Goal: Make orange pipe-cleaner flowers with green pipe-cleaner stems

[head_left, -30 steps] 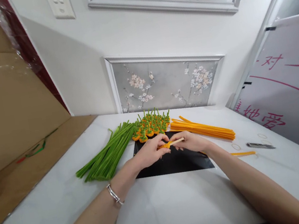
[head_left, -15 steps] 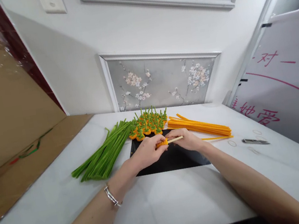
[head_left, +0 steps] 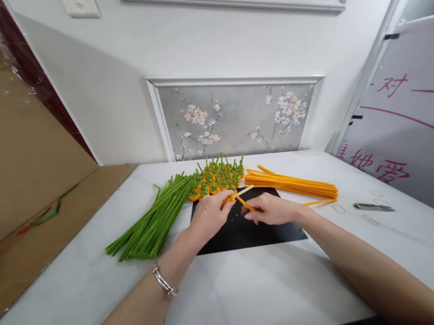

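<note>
My left hand point(head_left: 211, 214) is closed round a thin pale wooden stick point(head_left: 245, 191) with orange pipe cleaner coiled on it; the coil is partly hidden by the fingers. From that coil a free length of orange pipe cleaner point(head_left: 245, 203) slants down to my right hand point(head_left: 270, 209), whose fingertips pinch its end. Both hands are above a black mat point(head_left: 248, 233). Right behind them stand several small orange pipe-cleaner pumpkins point(head_left: 215, 189) with green tops and upright green stems.
A bundle of green pipe cleaners point(head_left: 150, 222) lies left of the mat, a bundle of orange ones point(head_left: 294, 184) right of it. Tweezers point(head_left: 373, 207) and rubber bands point(head_left: 339, 209) rest farther right on the white table point(head_left: 258, 293). Cardboard point(head_left: 12, 145) stands at left, a whiteboard point(head_left: 425, 151) at right.
My right hand has drawn away from the left, down and to the right, and a stretch of orange pipe cleaner now shows between them. The stick's free end points more upward.
</note>
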Tool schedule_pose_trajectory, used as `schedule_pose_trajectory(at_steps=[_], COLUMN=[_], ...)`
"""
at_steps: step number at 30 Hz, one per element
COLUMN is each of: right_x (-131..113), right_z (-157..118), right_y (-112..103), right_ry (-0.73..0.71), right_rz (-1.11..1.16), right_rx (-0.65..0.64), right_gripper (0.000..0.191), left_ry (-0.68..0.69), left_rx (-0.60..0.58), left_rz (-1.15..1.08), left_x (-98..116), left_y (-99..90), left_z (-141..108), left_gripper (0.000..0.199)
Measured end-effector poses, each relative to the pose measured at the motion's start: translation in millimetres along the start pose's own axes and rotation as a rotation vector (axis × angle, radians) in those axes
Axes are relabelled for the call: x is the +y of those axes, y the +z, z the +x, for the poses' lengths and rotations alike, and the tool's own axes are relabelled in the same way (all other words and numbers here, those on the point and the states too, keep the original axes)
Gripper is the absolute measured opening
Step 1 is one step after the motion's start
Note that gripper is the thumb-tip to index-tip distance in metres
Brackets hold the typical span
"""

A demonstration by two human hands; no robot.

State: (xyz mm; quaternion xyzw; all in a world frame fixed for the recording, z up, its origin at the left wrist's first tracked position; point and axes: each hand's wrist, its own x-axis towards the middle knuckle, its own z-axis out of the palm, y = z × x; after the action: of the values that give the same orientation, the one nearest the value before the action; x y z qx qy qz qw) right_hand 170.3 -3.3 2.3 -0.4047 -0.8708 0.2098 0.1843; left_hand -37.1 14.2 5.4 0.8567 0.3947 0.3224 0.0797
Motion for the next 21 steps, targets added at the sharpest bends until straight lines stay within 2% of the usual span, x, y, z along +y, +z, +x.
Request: schedule_pose_trajectory(at_steps=[4, 7, 10, 16, 21], right_x=[-18, -34, -47, -54, -41], right_z=[-3, -4, -5, -4, -4], right_y=[1, 5, 7, 1, -10], right_ry=[0.009, 0.020, 0.009, -0.052, -0.074], right_rz=[-0.287, -0.548, -0.680, -0.724, -0.566], right_rx=[-0.034, 0.001, 0.046, 0.230, 0.415], right_gripper=[0.016, 0.023, 0.024, 0.025, 0.026], left_ry=[-0.061, -0.087, -0.120, -0.015, 0.126], left_rx=[0.028, 0.046, 0.050, 0.011, 0.000], left_rz=[0.095, 0.166, 0.215, 0.301, 0.291], left_x=[-1, 2, 5, 7, 7], left_y=[1.8, 2.2, 0.9, 0.7, 5.1], left_z=[0, -1, -1, -3, -5], left_gripper=[0.025, 0.025, 0.025, 0.022, 0.022])
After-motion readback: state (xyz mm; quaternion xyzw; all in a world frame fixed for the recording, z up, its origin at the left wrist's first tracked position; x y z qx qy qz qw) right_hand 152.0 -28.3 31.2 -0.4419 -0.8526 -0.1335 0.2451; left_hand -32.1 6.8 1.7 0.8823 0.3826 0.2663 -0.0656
